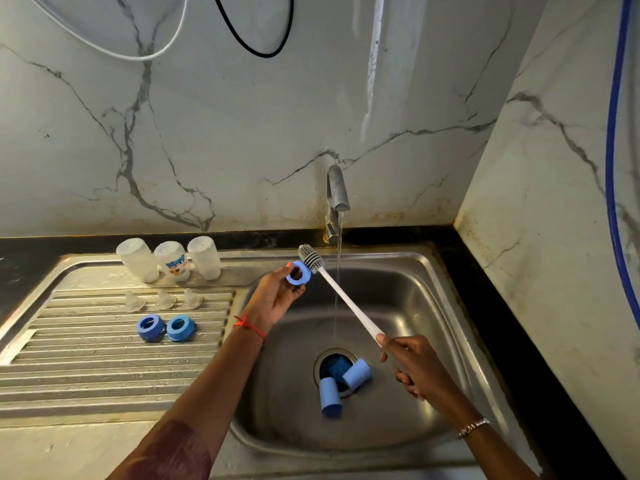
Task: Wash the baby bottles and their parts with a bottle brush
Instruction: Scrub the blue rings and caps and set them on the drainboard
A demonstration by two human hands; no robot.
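Bottle ring (307,272) pinched in left hand (273,303) meets brush (341,292) gripped by right hand (412,368); scrubbing appears under way, with a rinse in the stream (337,271) just beyond that pinch likely next.

Dim, even light; wall glare; wide-angle bending at edges.

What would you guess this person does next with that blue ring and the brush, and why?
Probably push the bottle brush head-first into the hole of the blue ring. The left hand pinches the ring, the right hand grips the handle's end, and the bristles sit beside the ring's rim, not yet through it.
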